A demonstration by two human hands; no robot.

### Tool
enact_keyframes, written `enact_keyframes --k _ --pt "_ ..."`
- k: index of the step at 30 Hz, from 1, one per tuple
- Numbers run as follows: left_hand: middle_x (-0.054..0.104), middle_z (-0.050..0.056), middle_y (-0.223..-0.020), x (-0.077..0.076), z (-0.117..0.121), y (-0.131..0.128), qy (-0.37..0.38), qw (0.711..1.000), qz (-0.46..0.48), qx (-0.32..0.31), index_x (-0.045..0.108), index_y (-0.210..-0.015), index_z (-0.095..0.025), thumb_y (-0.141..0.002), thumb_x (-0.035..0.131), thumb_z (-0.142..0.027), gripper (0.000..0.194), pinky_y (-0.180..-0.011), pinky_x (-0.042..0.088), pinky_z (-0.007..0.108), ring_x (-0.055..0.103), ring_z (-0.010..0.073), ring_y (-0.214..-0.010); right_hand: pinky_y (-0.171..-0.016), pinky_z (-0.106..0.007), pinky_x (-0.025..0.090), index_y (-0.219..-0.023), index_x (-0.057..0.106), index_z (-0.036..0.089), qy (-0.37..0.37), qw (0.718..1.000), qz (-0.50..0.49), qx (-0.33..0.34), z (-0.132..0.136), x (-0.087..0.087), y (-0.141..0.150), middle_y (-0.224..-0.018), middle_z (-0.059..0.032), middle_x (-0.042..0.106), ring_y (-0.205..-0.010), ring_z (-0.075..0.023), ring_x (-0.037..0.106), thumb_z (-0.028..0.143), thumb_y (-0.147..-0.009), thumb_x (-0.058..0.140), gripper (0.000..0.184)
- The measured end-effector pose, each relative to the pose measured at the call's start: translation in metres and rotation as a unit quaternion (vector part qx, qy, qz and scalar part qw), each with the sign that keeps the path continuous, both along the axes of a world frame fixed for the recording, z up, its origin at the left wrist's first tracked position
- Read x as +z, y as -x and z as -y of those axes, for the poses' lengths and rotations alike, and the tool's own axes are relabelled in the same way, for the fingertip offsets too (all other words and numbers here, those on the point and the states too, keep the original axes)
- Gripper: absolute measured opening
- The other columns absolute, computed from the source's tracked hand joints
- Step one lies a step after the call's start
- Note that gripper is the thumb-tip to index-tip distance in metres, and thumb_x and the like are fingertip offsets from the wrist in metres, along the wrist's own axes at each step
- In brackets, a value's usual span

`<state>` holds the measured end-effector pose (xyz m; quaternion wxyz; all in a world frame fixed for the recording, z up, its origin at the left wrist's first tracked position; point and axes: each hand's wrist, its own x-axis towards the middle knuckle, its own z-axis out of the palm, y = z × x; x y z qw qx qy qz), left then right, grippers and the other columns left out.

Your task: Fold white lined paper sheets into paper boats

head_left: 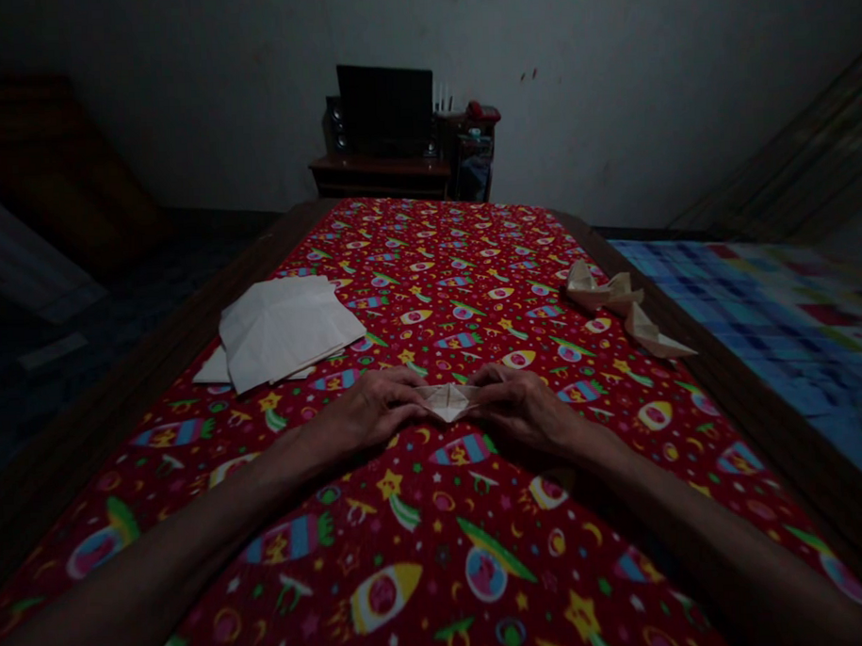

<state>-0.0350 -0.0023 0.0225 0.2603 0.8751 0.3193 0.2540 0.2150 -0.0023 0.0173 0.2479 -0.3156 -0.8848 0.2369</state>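
I am holding a small folded paper (449, 403) in front of me, midway between my hands. My left hand (386, 405) is pinching one end and my right hand (517, 403) the other; both grips are narrow. Whether the paper is resting on the cloth (384, 607) or hanging just above it, I cannot tell.

Risks: uneven pulling could be tearing the thin paper or opening its creases, in my judgement; pressing too hard could be crushing the pointed middle. Dim light is making the fold lines hard to check, and slack in the cloth could be letting the work slip.

Surroundings: a loose stack of sheets (286, 328) is lying beyond my left hand, near enough that a careless knuckle could be scattering it. Several paper shapes (649, 332) are sitting well apart, toward the right table edge (587, 237). Obstruction: my own fingers are covering both paper ends.
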Motion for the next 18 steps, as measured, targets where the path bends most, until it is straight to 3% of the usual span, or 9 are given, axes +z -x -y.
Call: enact_keyframes --k 6,12,18 --pt "0.066 0.005 -0.09 -0.001 0.004 -0.005 -0.032 0.999 -0.013 0.04 0.071 -0.081 -0.017 -0.083 0.057 -0.017 0.014 -0.071 0.049 0.024 0.062 0.0148 -0.08 -0.07 -0.026 0.044 -0.096 0.068 0.02 -0.029 0.998 0.048 -0.013 0.005 0.006 0.001 -0.094 -0.0068 0.061 -0.08 -0.015 0.056 0.021 -0.086 0.053 0.018" --pt "0.065 0.002 -0.093 -0.007 0.008 -0.006 -0.084 0.995 -0.037 0.044 0.073 -0.089 -0.027 -0.081 0.062 -0.025 0.013 -0.07 0.047 0.025 0.061 0.0156 -0.083 -0.066 -0.027 0.043 -0.095 0.071 0.026 -0.072 0.993 0.081 -0.049 0.013 0.002 0.007 -0.09 -0.0066 0.057 -0.078 -0.0165 0.054 0.028 -0.083 0.058 0.017" --pt "0.066 0.003 -0.094 -0.008 0.008 -0.008 -0.038 0.997 -0.028 0.067 0.073 -0.083 -0.022 -0.084 0.058 -0.024 0.015 -0.072 0.047 0.025 0.061 0.0157 -0.085 -0.066 -0.026 0.044 -0.085 0.073 0.021 -0.043 0.995 0.04 -0.083 0.011 -0.007 0.011 -0.088 -0.0068 0.059 -0.077 -0.0155 0.055 0.031 -0.084 0.057 0.018"
